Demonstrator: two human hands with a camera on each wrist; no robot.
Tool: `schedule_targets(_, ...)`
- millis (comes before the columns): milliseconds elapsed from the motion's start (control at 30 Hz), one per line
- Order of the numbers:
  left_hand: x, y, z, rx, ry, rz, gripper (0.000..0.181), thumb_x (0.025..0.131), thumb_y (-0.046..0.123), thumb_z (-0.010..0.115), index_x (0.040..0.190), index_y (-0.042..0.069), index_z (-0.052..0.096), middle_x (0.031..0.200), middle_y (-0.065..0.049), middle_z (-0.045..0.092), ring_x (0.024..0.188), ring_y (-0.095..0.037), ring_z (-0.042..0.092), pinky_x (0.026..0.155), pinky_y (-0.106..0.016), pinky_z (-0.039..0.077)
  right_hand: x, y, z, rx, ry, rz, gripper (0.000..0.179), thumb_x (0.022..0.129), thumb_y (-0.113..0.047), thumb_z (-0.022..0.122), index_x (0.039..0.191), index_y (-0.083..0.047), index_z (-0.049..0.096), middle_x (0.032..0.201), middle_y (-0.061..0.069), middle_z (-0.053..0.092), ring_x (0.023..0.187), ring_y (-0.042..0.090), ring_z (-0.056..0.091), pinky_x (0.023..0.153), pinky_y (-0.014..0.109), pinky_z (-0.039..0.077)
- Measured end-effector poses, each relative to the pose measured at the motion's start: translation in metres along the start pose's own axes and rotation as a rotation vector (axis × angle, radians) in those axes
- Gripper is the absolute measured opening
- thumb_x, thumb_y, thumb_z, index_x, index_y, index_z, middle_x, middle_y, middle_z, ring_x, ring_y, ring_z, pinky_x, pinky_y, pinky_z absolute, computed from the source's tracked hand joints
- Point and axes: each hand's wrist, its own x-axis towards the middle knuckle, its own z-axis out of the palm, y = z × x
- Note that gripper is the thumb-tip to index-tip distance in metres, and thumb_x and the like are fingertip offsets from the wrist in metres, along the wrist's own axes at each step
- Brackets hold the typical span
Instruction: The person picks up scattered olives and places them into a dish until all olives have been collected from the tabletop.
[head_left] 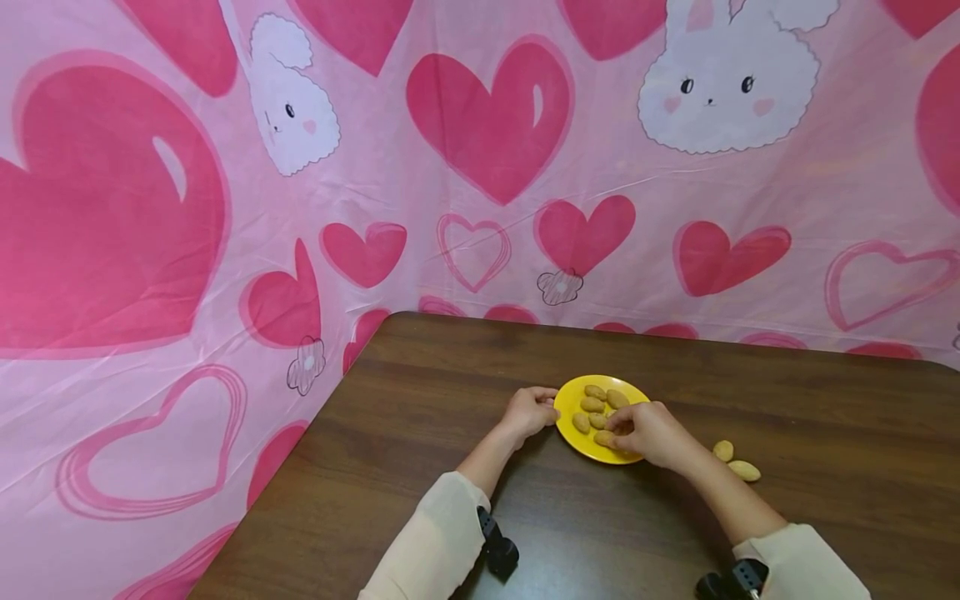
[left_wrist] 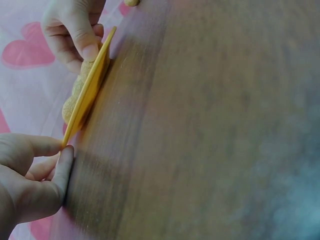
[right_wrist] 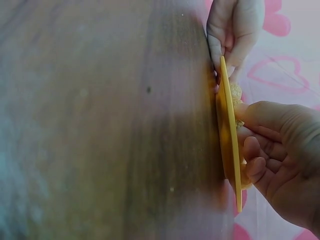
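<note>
A round yellow plate [head_left: 567, 410] lies on the table and carries several tan, oval, nut-like pieces [head_left: 592, 405]. Thumb and fingers of my left hand [head_left: 531, 412] pinch the plate's left rim; in the left wrist view that hand [left_wrist: 35, 175] grips the edge from both faces. Over the plate's right half, my right hand [head_left: 654, 435] pinches one nut-like piece [head_left: 604, 438] close to the plate's surface. Seen from the right wrist, the thumb and fingertips of the right hand [right_wrist: 285, 150] come down among the pieces, partly covering them.
Two more tan pieces, one rounder [head_left: 723, 451] and one longer [head_left: 744, 471], lie on the brown wooden table [head_left: 420, 392] beside the right forearm. A pink cloth wall [head_left: 405, 175] with hearts and rabbits rises behind the table and along its left side.
</note>
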Motion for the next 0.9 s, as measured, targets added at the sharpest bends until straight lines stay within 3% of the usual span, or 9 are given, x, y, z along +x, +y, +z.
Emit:
schedule_targets(533, -0.001, 0.0, 0.0, -0.003, -0.002, -0.01, 0.036, 0.083, -0.005, 0.065, 0.118, 0.0, 0.063, 0.09, -0.003, 0.058, 0.08, -0.012, 0.055, 0.069, -0.023, 0.052, -0.005, -0.001, -0.006, 0.003, 0.012, 0.021, 0.019, 0.076, -0.01, 0.077, 0.093, -0.003, 0.073, 0.083, 0.0, 0.066, 0.072, 0.015, 0.053, 0.061, 0.021, 0.049)
schedule_targets(900, -0.001, 0.001, 0.0, 0.002, 0.004, 0.001, 0.035, 0.082, -0.006, 0.064, 0.116, -0.001, 0.064, 0.088, -0.003, 0.058, 0.078, -0.012, 0.054, 0.068, -0.022, 0.052, -0.018, 0.011, -0.019, -0.05, 0.083, -0.018, 0.015, 0.077, -0.011, 0.075, 0.09, -0.002, 0.073, 0.082, 0.0, 0.067, 0.07, 0.013, 0.053, 0.06, 0.023, 0.048)
